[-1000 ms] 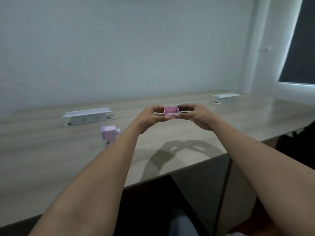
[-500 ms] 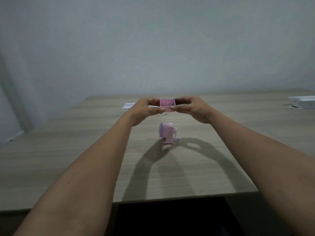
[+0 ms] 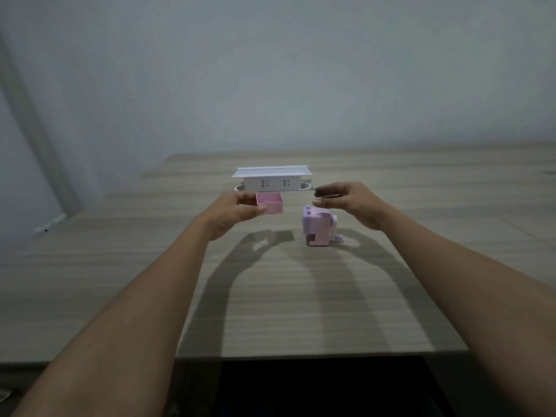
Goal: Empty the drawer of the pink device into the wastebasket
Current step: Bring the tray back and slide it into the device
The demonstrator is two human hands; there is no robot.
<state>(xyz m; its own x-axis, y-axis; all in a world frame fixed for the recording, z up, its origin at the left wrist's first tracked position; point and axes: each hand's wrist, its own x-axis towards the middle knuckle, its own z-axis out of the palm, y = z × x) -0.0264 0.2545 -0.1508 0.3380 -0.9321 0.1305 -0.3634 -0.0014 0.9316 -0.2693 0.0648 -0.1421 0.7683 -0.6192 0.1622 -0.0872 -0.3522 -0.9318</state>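
A small pink drawer, an open-topped box, is held above the desk by my left hand, pinched at its left side. It looks empty inside. The pink device stands on the wooden desk to the right of the drawer, with an open slot at its lower front and a small crank at its right side. My right hand hovers just above and behind the device, fingers apart, holding nothing. No wastebasket is in view.
A white pop-up socket box stands raised on the desk right behind my hands. The desk's front edge has a dark gap below it at bottom centre. A pale wall rises behind the desk.
My right hand has let go of the drawer and moved right, over the device. The left hand alone holds the drawer, shifted left. The view has swung so the socket box shows behind.
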